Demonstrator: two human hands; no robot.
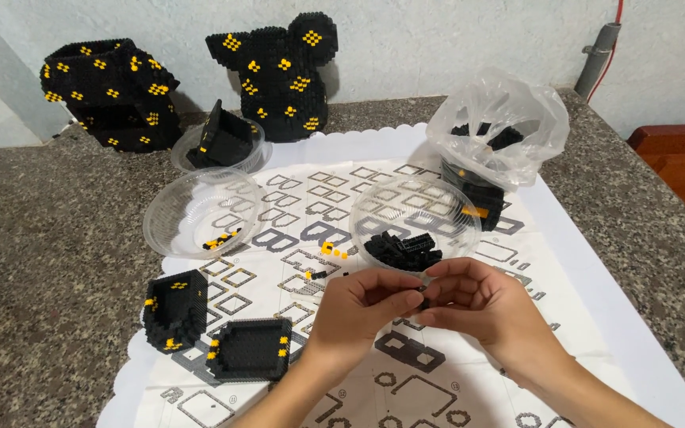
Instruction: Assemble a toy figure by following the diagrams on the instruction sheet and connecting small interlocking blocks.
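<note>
Our left hand (358,305) and right hand (473,305) meet over the plan sheet (438,380) on the desk (41,261), fingertips pinched narrow on a tiny black brick (422,299) just below the bowl (415,218) of bricks. We judge it light, rigid and easily dropped, best nipped by its sides.

Speckled granite counter (49,238), white scalloped mat (596,277), black brick models (112,91)
</note>
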